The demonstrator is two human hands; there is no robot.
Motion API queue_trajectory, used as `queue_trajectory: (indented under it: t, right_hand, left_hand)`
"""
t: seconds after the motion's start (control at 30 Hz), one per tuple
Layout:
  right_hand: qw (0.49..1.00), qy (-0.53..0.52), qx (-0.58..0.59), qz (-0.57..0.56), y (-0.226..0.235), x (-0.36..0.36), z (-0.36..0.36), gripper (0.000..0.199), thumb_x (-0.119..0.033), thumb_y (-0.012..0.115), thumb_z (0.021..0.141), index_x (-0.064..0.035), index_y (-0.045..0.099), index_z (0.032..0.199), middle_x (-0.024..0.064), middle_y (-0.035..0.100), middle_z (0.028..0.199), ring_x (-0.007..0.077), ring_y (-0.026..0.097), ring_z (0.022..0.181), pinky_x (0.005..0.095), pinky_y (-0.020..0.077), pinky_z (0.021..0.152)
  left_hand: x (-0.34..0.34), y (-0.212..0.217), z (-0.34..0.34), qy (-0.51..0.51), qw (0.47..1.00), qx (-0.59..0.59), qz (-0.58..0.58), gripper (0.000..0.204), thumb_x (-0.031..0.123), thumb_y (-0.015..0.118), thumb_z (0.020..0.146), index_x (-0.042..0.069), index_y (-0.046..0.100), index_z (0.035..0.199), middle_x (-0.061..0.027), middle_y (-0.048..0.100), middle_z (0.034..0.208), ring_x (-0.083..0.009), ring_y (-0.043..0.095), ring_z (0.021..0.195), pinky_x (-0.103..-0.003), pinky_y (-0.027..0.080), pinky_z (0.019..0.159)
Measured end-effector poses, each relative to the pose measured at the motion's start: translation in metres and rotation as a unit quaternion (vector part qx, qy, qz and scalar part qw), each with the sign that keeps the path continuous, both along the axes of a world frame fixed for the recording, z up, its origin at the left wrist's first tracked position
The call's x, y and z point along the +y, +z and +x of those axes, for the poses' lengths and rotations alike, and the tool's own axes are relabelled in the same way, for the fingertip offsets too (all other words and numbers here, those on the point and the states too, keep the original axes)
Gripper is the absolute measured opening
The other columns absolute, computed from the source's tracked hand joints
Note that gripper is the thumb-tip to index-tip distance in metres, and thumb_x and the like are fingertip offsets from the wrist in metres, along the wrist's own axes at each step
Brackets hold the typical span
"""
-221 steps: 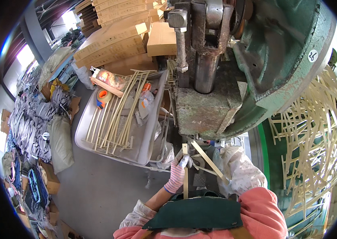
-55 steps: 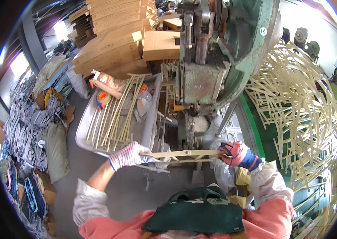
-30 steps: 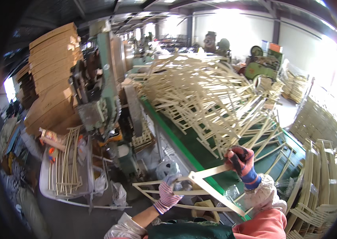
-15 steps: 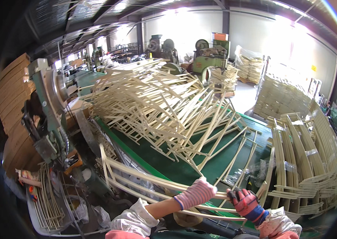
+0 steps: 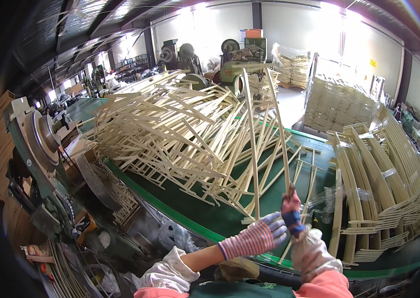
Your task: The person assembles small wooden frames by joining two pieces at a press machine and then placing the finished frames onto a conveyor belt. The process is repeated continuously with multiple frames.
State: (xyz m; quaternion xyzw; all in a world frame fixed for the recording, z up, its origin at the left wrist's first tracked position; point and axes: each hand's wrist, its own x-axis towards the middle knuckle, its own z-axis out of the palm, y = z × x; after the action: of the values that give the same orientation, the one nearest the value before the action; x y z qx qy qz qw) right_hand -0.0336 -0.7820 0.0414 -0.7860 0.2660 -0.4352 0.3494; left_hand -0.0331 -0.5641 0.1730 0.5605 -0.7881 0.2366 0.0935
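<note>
My right hand (image 5: 292,214), in a red and blue glove, grips the lower end of a pale wooden frame (image 5: 269,129) of two long slats joined by a top bar. The frame stands nearly upright over a big loose pile of similar wooden frames (image 5: 180,129) on a green table (image 5: 180,211). My left hand (image 5: 257,237), in a striped glove, is stretched out with fingers apart just under the frame's left slat, next to my right hand. It holds nothing that I can see.
Bundles of curved wooden slats wrapped in clear film (image 5: 383,184) lie on the table's right end. A green press machine (image 5: 41,154) stands at the left. A wrapped pallet of stacked wood (image 5: 339,102) and more machines (image 5: 234,59) stand at the back.
The frame lay low and flat in both hands; now it stands upright above the pile, held by my right hand only. My left hand has let go. My view turned right.
</note>
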Motion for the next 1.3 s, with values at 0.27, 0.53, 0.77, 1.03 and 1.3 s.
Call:
queue_trajectory:
  t: [0.27,0.53,0.77,1.03,1.3]
  right_hand:
    - [0.982,-0.042,0.106,0.152,0.026,-0.005,0.163,0.042,-0.01,0.054,0.078,-0.0076,0.055,0.119,0.0264,0.063,0.093,0.0382,0.063,0.087,0.0414,0.0502,0.073]
    - [0.908,0.286,0.265,0.152,0.019,-0.061,0.182,0.024,-0.023,0.062,0.079,-0.0012,0.063,0.09,0.0209,0.065,0.085,0.0339,0.063,0.075,0.0375,0.0515,0.068]
    - [0.897,0.201,0.371,-0.132,-0.04,-0.007,-0.022,0.028,-0.03,0.061,0.073,-0.0059,0.057,0.087,0.015,0.058,0.09,0.0336,0.058,0.084,0.0436,0.0486,0.07]
    - [0.808,0.246,0.477,-0.244,-0.141,0.038,-0.149,0.02,-0.015,0.051,0.074,-0.0067,0.055,0.092,0.0123,0.058,0.089,0.0298,0.057,0.087,0.0425,0.0463,0.076]
    - [0.923,0.128,0.353,-0.085,-0.15,-0.054,-0.089,0.011,-0.018,0.053,0.079,-0.0068,0.053,0.082,0.0158,0.057,0.078,0.0327,0.057,0.075,0.0431,0.0456,0.067]
  left_hand:
    - [0.002,-0.043,0.129,0.192,0.974,0.089,-0.079,0.047,0.029,0.062,0.076,0.003,0.056,0.115,-0.0128,0.054,0.121,-0.0285,0.047,0.118,-0.046,0.028,0.107]
    - [-0.062,-0.113,0.205,0.377,0.918,0.094,0.077,0.015,0.022,0.058,0.075,0.01,0.061,0.084,-0.0094,0.064,0.086,-0.0283,0.062,0.081,-0.044,0.046,0.078]
    - [-0.056,-0.105,0.203,0.33,0.935,0.12,0.054,0.023,0.033,0.065,0.076,0.01,0.061,0.079,-0.0099,0.064,0.079,-0.0273,0.062,0.079,-0.041,0.046,0.075]
    - [-0.027,-0.116,0.136,0.089,0.986,0.138,0.019,0.031,0.015,0.06,0.076,0.01,0.054,0.105,-0.011,0.057,0.097,-0.0285,0.055,0.089,-0.046,0.042,0.08]
    - [-0.01,-0.258,0.042,0.097,0.959,0.193,0.186,0.044,0.033,0.061,0.076,0.012,0.059,0.115,-0.0131,0.053,0.123,-0.0315,0.05,0.113,-0.046,0.039,0.094]
